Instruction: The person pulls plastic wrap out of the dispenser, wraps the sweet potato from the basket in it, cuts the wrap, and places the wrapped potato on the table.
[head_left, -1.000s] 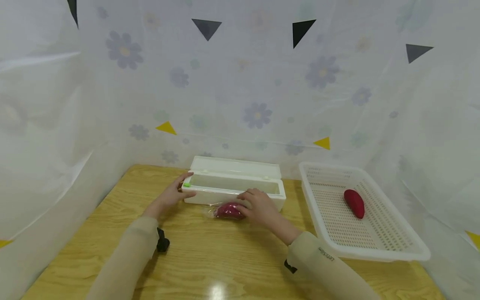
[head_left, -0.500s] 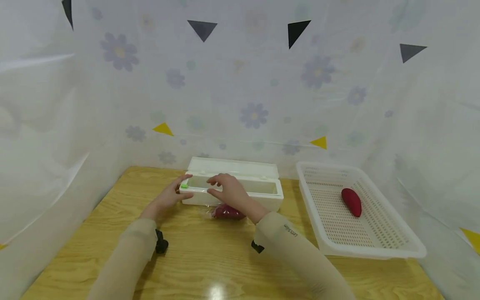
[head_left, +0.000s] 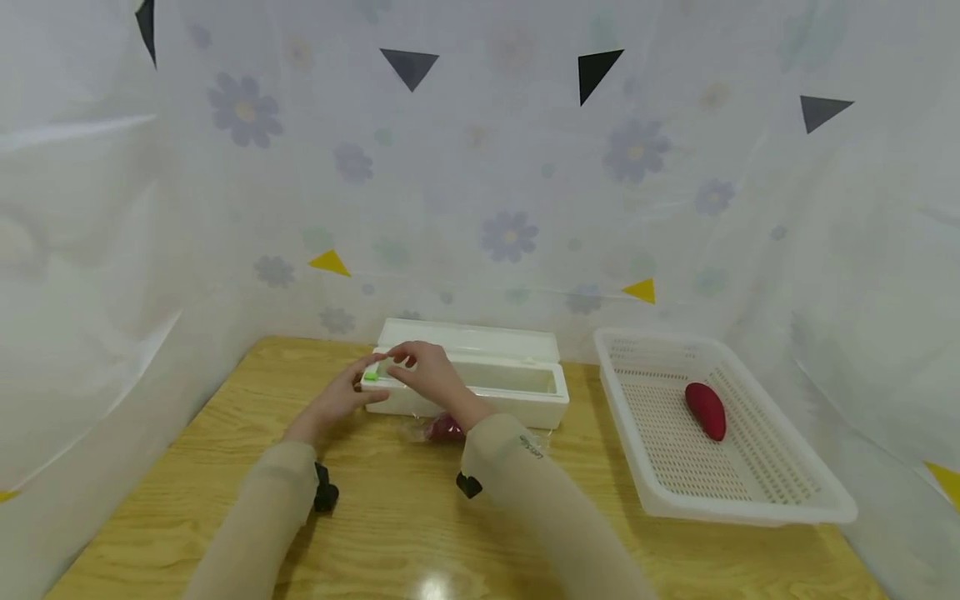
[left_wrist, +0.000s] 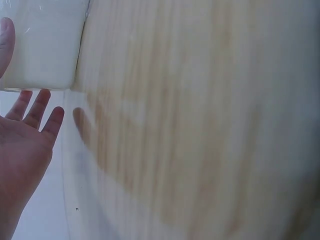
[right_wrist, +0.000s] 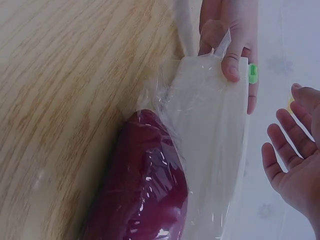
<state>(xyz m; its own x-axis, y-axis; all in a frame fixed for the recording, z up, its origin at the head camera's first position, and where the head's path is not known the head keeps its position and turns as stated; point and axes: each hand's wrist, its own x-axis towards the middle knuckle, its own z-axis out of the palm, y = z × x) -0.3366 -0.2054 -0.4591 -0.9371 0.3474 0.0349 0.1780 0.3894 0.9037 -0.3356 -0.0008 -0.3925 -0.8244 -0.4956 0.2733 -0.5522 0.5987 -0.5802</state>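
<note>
A long white cling film box (head_left: 408, 404) with a raised lid (head_left: 480, 340) stands at the table's back. My left hand (head_left: 335, 400) holds its left end, thumb on the front face and fingers round the end. A green slide cutter (head_left: 371, 376) sits on the rim there; it also shows in the right wrist view as a green tab (right_wrist: 253, 73). Over the box's left part is my right hand (head_left: 431, 375), fingers loosely bent with nothing between them. Against the box front lies a dark red sweet potato (right_wrist: 145, 185) in clear film, partly hidden by my right forearm in the head view.
To the right stands a white plastic basket (head_left: 750, 510) holding one unwrapped red sweet potato (head_left: 706, 411). A wooden table (head_left: 390, 533) carries everything, with a flowered curtain (head_left: 465, 183) behind it.
My right hand has left the wrapped sweet potato and moved left over the box to near the green cutter. The left hand stays at the box's left end.
</note>
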